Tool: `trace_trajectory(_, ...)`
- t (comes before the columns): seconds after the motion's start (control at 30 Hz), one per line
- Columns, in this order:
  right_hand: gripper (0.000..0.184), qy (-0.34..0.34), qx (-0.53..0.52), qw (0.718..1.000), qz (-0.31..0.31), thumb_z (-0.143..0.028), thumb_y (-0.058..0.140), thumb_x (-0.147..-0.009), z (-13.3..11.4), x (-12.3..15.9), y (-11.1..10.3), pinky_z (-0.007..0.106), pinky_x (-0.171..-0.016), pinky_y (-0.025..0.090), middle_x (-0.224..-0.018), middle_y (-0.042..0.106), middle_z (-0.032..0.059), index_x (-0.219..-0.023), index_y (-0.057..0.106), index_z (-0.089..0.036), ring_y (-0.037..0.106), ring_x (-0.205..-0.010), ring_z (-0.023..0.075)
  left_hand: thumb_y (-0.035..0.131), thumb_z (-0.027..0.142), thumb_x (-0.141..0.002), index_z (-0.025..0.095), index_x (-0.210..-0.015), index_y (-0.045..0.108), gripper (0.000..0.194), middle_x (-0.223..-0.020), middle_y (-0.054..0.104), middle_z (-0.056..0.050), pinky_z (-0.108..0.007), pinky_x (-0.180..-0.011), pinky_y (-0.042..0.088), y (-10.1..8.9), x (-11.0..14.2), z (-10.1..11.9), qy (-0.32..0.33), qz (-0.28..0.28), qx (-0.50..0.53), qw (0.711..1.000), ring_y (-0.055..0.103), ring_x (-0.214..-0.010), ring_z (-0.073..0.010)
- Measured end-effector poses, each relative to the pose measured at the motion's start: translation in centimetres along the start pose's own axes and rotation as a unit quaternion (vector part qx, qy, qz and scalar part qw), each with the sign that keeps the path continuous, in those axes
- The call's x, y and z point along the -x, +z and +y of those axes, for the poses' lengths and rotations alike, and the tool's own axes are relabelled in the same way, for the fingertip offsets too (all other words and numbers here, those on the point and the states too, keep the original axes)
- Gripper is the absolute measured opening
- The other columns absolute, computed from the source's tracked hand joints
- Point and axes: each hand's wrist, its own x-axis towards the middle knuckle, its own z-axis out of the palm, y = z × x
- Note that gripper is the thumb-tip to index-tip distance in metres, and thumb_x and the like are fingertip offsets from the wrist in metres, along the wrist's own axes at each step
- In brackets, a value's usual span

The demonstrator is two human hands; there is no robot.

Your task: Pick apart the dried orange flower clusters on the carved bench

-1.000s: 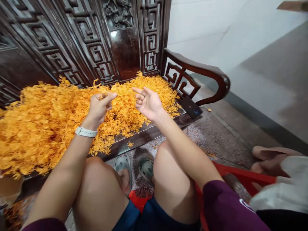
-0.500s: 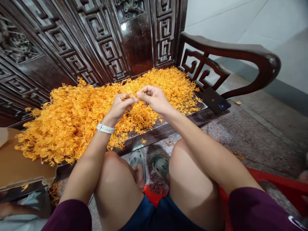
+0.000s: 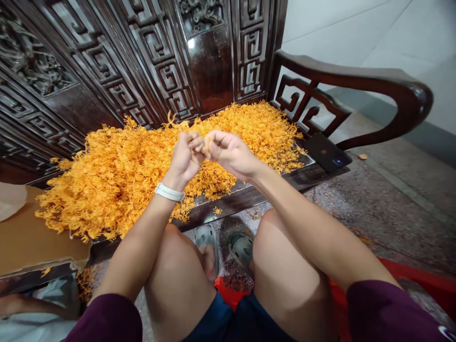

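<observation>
Home interior, likely living room used for handwork. Dark carved hardwood bench with fretwork back (image 3: 149, 52) and curved armrest (image 3: 356, 78) serves as work surface, heaped with orange-yellow stringy strands (image 3: 117, 175). Speckled terrazzo floor (image 3: 356, 204), plain pale wall (image 3: 356, 33). Black smartphone (image 3: 327, 153) on seat edge; brown cardboard sheet (image 3: 32, 242) at left.
</observation>
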Motion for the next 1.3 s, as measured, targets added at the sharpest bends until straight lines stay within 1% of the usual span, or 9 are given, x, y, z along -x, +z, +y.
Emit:
trace_trajectory(0.1, 0.029, 0.007, -0.003, 0.980, -0.197, -0.039, 0.087, -0.088, -1.6, 1.1, 1.9, 0.027, -0.069, 0.047, -0.081, 0.068, 0.0015, -0.088, 0.071, -0.015, 0.059, -0.072, 0.0105, 0.067, 0.034, -0.097, 0.023, -0.072, 0.044, 0.036, -0.057, 0.021, 0.010, -0.020, -0.052, 0.040, -2.1, -0.9, 1.5, 0.014, 0.008, 0.027, 0.999, 0.030, -0.047, -0.0072)
trace_trajectory(0.17, 0.029, 0.008, -0.028, 0.982, -0.187, -0.035, 0.091, -0.084, -2.4, 1.4, 2.2, 0.026, -0.067, 0.048, -0.082, 0.069, 0.0018, -0.094, 0.072, -0.015, 0.060, -0.072, 0.0104, 0.066, 0.031, -0.096, 0.022, -0.074, 0.047, 0.030, -0.056, 0.021, 0.010, -0.020, -0.051, 0.037, -3.2, -0.9, 2.2, 0.004, -0.022, 0.000, 1.000, 0.028, -0.047, -0.0071)
trace_trajectory(0.27, 0.030, 0.002, -0.081, 0.995, 0.054, -0.034, 0.089, -0.083, -2.7, 0.9, 0.1, 0.025, -0.066, 0.048, -0.086, 0.068, 0.0000, -0.099, 0.067, -0.020, 0.058, -0.072, 0.0104, 0.071, 0.029, -0.092, 0.021, -0.070, 0.046, 0.034, -0.054, 0.022, 0.011, -0.021, -0.049, 0.029, -3.3, 0.2, 2.4, -0.021, -0.082, -0.091, 0.992, 0.023, -0.046, -0.0060)
trace_trajectory(0.37, 0.020, 0.048, -0.119, 0.932, 0.338, -0.026, 0.079, -0.086, -2.0, 0.0, -3.1, 0.022, -0.062, 0.043, -0.086, 0.065, -0.0006, -0.093, 0.061, -0.021, 0.052, -0.067, 0.0084, 0.076, 0.031, -0.089, 0.021, -0.063, 0.040, 0.045, -0.054, 0.023, 0.011, -0.023, -0.049, 0.022, -2.2, 1.6, 2.2, -0.046, -0.145, -0.162, 0.975, 0.019, -0.047, -0.0047)
trace_trajectory(0.43, 0.011, 0.097, -0.107, 0.898, 0.415, -0.021, 0.071, -0.087, -1.4, -0.3, -4.3, 0.022, -0.059, 0.038, -0.081, 0.062, -0.0010, -0.093, 0.062, -0.019, 0.048, -0.062, 0.0076, 0.078, 0.033, -0.086, 0.020, -0.064, 0.046, 0.041, -0.055, 0.026, 0.010, -0.024, -0.051, 0.021, -1.3, 2.3, 2.0, -0.063, -0.177, -0.183, 0.965, 0.022, -0.048, -0.0047)
trace_trajectory(0.67, 0.033, 0.049, 0.113, 0.981, 0.151, -0.049, 0.086, -0.084, -0.5, 0.2, -1.5, 0.028, -0.065, 0.039, -0.079, 0.061, -0.0016, -0.090, 0.070, -0.020, 0.049, -0.069, 0.0108, 0.085, 0.037, -0.081, 0.020, -0.063, 0.047, 0.046, -0.055, 0.034, 0.007, -0.026, -0.051, 0.019, -0.3, 2.5, 1.6, -0.115, -0.236, -0.272, 0.926, 0.027, -0.050, -0.0053)
trace_trajectory(0.9, 0.037, 0.039, 0.038, 0.980, 0.191, -0.045, 0.088, -0.085, -0.5, 0.4, -1.8, 0.025, -0.061, 0.037, -0.075, 0.052, -0.0042, -0.085, 0.059, -0.022, 0.043, -0.065, 0.0098, 0.079, 0.055, -0.090, 0.019, -0.069, 0.053, 0.050, -0.055, 0.028, 0.009, -0.024, -0.048, 0.017, 0.0, 2.5, 0.3, -0.090, -0.226, -0.202, 0.949, 0.021, -0.048, -0.0050)
trace_trajectory(1.07, 0.021, 0.072, -0.140, 0.980, 0.125, -0.028, 0.066, -0.103, -0.7, 0.3, -1.5, 0.021, -0.067, 0.044, -0.076, 0.051, -0.0019, -0.085, 0.057, -0.019, 0.050, -0.068, 0.0094, 0.082, 0.041, -0.087, 0.016, -0.080, 0.072, 0.028, -0.049, 0.025, 0.010, -0.023, -0.048, 0.023, 0.4, 2.5, 0.1, -0.075, -0.239, -0.082, 0.965, 0.018, -0.044, -0.0042)
trace_trajectory(1.3, 0.020, 0.065, -0.205, 0.974, 0.069, -0.018, 0.053, -0.106, -1.2, 0.9, -0.6, 0.017, -0.065, 0.045, -0.077, 0.043, -0.0007, -0.087, 0.061, -0.017, 0.042, -0.068, 0.0110, 0.087, 0.025, -0.070, 0.015, -0.062, 0.068, 0.023, -0.045, 0.041, 0.004, -0.023, -0.047, 0.029, 0.6, 3.2, -0.2, -0.064, -0.278, -0.008, 0.958, 0.033, -0.042, -0.0055)
